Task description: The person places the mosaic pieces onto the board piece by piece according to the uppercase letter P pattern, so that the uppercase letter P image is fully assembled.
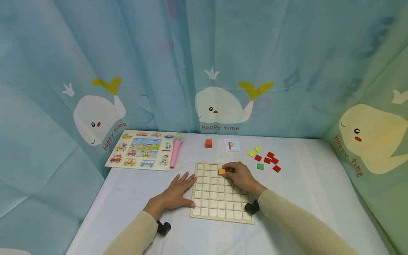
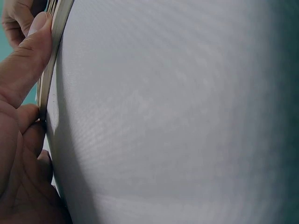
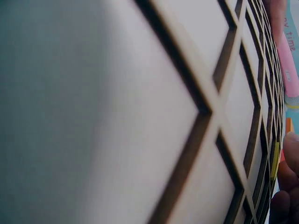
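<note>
Small orange square wooden tile (image 1: 221,171) — pinched at the fingertips of the right hand (image 1: 239,175) and set over a cell in the second row of the pale wooden grid board (image 1: 220,209), which lies flat on the white table (image 1: 318,184). Left hand (image 1: 176,193) lies flat with fingers spread, thumb along the board's left edge — a brace, I judge, so the board holds steady. Loose red, yellow and green tiles (image 1: 267,159), an orange cube (image 1: 208,143) and a pattern card (image 1: 231,145) wait beyond the board within reach; the whale curtain (image 1: 220,102) reads "happy time".
</note>
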`<state>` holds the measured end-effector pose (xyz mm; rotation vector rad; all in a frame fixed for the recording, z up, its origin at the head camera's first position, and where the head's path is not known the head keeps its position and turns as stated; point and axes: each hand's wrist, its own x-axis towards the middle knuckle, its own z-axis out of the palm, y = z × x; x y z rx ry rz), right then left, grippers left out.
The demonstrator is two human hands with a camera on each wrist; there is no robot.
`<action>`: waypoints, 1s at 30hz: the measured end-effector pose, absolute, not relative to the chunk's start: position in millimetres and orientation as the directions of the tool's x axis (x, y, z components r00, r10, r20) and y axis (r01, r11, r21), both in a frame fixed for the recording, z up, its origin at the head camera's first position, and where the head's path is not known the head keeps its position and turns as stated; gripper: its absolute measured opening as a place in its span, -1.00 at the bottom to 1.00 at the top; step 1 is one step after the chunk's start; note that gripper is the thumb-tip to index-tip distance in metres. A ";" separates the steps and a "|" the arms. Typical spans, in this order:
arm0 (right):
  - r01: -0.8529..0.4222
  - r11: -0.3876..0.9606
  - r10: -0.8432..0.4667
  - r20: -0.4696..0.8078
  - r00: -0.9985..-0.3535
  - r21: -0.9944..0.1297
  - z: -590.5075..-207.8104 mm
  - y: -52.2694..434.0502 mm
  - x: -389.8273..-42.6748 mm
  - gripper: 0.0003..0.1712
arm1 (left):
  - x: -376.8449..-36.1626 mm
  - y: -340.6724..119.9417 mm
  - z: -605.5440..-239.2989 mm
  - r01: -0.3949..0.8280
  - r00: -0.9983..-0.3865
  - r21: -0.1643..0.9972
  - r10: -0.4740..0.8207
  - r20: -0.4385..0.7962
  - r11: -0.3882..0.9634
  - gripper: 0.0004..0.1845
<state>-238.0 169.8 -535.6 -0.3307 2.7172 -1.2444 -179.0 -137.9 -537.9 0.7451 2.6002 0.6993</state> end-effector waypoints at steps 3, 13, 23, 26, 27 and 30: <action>-0.162 0.651 -0.269 -0.025 -0.963 -0.742 -535.6 168.4 -237.6 -0.76 | -179.1 -138.1 -539.1 0.398 -0.804 0.550 0.568 -0.177 0.734 0.15; -0.226 0.671 -0.310 0.010 -0.951 -0.706 -537.9 169.2 -240.0 -0.77 | -178.4 -138.0 -537.4 0.396 -0.802 0.558 0.570 -0.176 0.729 0.15; -0.259 0.689 -0.330 0.026 -0.944 -0.677 -539.8 169.6 -241.3 -0.76 | -178.9 -138.3 -538.1 0.398 -0.802 0.559 0.571 -0.173 0.728 0.14; -0.262 0.685 -0.333 0.028 -0.943 -0.679 -539.5 169.5 -240.7 -0.76 | -178.7 -138.2 -538.3 0.393 -0.804 0.560 0.568 -0.176 0.730 0.14; -0.266 0.686 -0.335 0.030 -0.942 -0.677 -539.7 169.6 -240.6 -0.76 | -178.6 -138.1 -538.3 0.392 -0.804 0.559 0.567 -0.176 0.730 0.14; -0.273 0.682 -0.340 0.036 -0.940 -0.678 -539.1 169.4 -240.1 -0.75 | -178.4 -138.4 -538.3 0.396 -0.805 0.557 0.568 -0.172 0.730 0.14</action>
